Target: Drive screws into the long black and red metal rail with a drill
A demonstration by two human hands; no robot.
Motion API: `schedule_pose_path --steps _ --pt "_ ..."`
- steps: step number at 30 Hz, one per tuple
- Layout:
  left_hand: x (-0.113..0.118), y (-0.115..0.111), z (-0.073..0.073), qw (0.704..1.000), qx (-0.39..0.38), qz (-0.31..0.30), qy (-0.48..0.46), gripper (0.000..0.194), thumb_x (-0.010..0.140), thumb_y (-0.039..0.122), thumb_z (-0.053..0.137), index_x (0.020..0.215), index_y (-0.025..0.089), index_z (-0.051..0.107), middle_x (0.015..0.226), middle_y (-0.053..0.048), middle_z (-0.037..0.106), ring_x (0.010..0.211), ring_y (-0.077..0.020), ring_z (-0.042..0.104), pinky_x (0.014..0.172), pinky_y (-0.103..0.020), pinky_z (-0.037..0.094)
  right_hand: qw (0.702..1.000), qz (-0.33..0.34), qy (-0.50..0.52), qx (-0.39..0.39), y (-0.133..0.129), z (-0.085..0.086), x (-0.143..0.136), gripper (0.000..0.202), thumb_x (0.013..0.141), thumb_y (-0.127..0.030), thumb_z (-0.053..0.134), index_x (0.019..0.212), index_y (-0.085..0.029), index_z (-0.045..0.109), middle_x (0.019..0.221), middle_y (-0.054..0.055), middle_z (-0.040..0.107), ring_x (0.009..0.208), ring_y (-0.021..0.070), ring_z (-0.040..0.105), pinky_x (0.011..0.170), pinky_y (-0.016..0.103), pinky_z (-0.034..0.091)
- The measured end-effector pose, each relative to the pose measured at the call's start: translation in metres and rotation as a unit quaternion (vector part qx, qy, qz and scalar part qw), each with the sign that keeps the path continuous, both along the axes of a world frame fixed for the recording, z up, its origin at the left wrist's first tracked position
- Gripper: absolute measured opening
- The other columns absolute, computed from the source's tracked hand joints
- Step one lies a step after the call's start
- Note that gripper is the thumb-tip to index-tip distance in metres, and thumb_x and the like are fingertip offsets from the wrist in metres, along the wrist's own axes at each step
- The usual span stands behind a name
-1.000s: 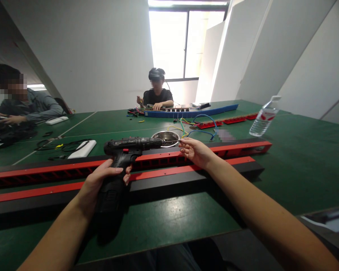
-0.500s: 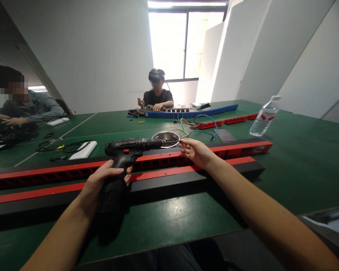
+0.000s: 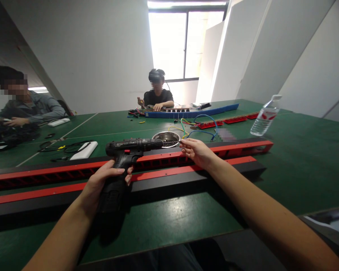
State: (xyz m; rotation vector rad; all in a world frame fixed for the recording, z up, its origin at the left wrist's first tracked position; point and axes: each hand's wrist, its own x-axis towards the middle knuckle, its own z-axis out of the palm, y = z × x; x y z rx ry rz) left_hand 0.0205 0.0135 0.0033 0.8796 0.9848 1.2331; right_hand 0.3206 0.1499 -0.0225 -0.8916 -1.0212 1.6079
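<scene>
Drill [image 3: 134, 144] gripped, bit [image 3: 171, 142] pinched at tip

Left hand [image 3: 103, 177] clenched round drill handle, above red-and-black bars [image 3: 164, 187]. Right hand [image 3: 197, 151] pinches bit's far end; can't tell if anything's fitted there. Step looks like readying the bit, metal bowl [image 3: 166, 134] just behind; next move calls for steady drill. Bottle [image 3: 263, 119] label red, unreadable; drill markings illegible.

No readable lettering, bottle label [image 3: 267, 114] included.
</scene>
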Motion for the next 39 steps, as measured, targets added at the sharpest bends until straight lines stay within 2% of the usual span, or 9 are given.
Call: schedule_pose_path --steps 4,16,27,32,35,37,39 --pt "0.0 0.0 0.0 1.0 0.001 -0.003 0.0 0.02 0.08 0.014 0.072 0.1 0.013 0.069 0.095 -0.009 0.067 0.075 -0.0165 0.062 0.067 -0.027 0.057 1.0 -0.004 -0.004 -0.004 0.001 0.0 0.0 0.011 0.083 -0.019 0.078 0.084 -0.017 0.067 0.077 0.003 0.07 0.061 0.0103 0.06 0.06 0.023 0.051" --pt "-0.003 0.005 -0.004 1.0 -0.006 0.007 0.002 0.033 0.073 0.016 0.077 0.105 0.013 0.068 0.093 -0.009 0.067 0.072 -0.0167 0.064 0.063 -0.027 0.058 1.0 -0.014 -0.006 -0.015 0.001 0.0 -0.001 0.008 0.087 -0.015 0.073 0.082 -0.015 0.066 0.077 0.003 0.069 0.059 0.0087 0.061 0.058 0.02 0.052" --pt "-0.002 0.002 -0.002 1.0 -0.007 0.008 0.012 0.031 0.074 0.017 0.078 0.103 0.014 0.067 0.094 -0.008 0.068 0.073 -0.0164 0.065 0.065 -0.027 0.058 1.0 -0.01 0.001 -0.022 0.001 0.0 -0.001 0.006 0.088 -0.015 0.071 0.084 -0.015 0.066 0.078 0.003 0.068 0.06 0.0087 0.061 0.059 0.02 0.052" --pt "-0.007 0.0 0.001 0.995 0.04 -0.005 0.093 0.041 0.075 0.016 0.078 0.112 0.017 0.061 0.09 -0.005 0.068 0.069 -0.017 0.064 0.063 -0.028 0.056 0.997 0.017 0.03 -0.066 0.002 -0.001 0.0 0.011 0.083 -0.018 0.075 0.081 -0.016 0.065 0.074 0.002 0.066 0.061 0.0088 0.06 0.06 0.02 0.052" --pt "-0.021 0.0 0.009 0.982 0.058 0.011 0.181 0.043 0.076 0.021 0.08 0.113 0.019 0.059 0.09 -0.005 0.071 0.067 -0.0178 0.066 0.063 -0.029 0.057 0.998 0.053 -0.009 -0.012 0.0 -0.002 -0.002 0.018 0.078 -0.024 0.081 0.08 -0.016 0.065 0.073 0.002 0.065 0.062 0.0088 0.059 0.058 0.019 0.049" --pt "-0.036 -0.001 0.018 0.961 0.054 0.026 0.268 0.045 0.073 0.027 0.085 0.109 0.019 0.06 0.09 -0.006 0.074 0.067 -0.0194 0.068 0.063 -0.029 0.058 0.995 0.077 -0.062 0.032 -0.004 -0.002 -0.004 0.023 0.075 -0.028 0.084 0.081 -0.016 0.066 0.072 0.001 0.065 0.061 0.0088 0.057 0.058 0.02 0.047" --pt "-0.053 0.0 0.032 0.935 0.046 0.053 0.347 0.055 0.065 0.031 0.09 0.11 0.022 0.061 0.093 -0.006 0.077 0.071 -0.0231 0.072 0.063 -0.031 0.061 0.983 0.112 -0.125 0.078 -0.009 -0.001 -0.007 0.026 0.076 -0.036 0.084 0.085 -0.016 0.068 0.073 0.001 0.065 0.063 0.0104 0.057 0.058 0.022 0.046"
